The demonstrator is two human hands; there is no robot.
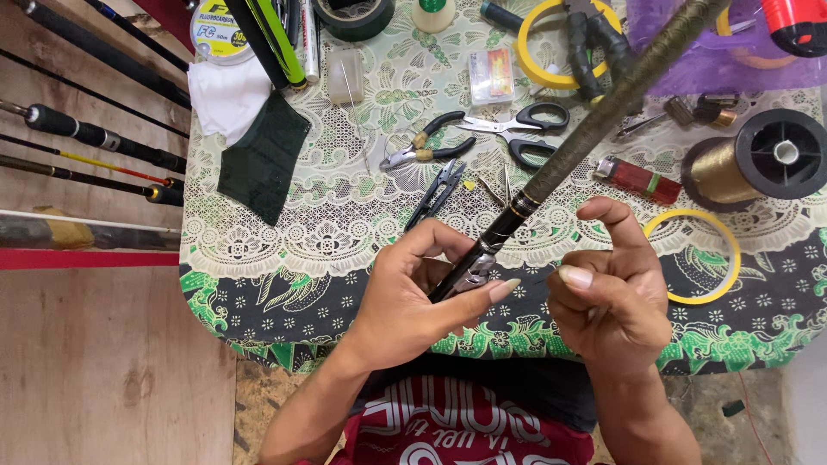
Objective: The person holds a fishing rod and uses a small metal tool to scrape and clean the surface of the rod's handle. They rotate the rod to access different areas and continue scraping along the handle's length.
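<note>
The left hand (413, 288) clasps a fishing rod (594, 120) that slants up and right from its grip, the right hand (607, 293) loosely curled, empty, just beside it.

A: Rod (603, 116): matt, woven-looking wrap above; glossy black below, with a metal fitting. Tablecloth (284, 232)?

B: Patterned cloth, lace-like. Scissors (517, 129): bright metal blades, black plastic handles. Spool (758, 159): shiny gold thread on black plastic

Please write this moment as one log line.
left hand: grips fishing rod | right hand: beside rod, holds nothing visible | table: scissors, pliers
</note>
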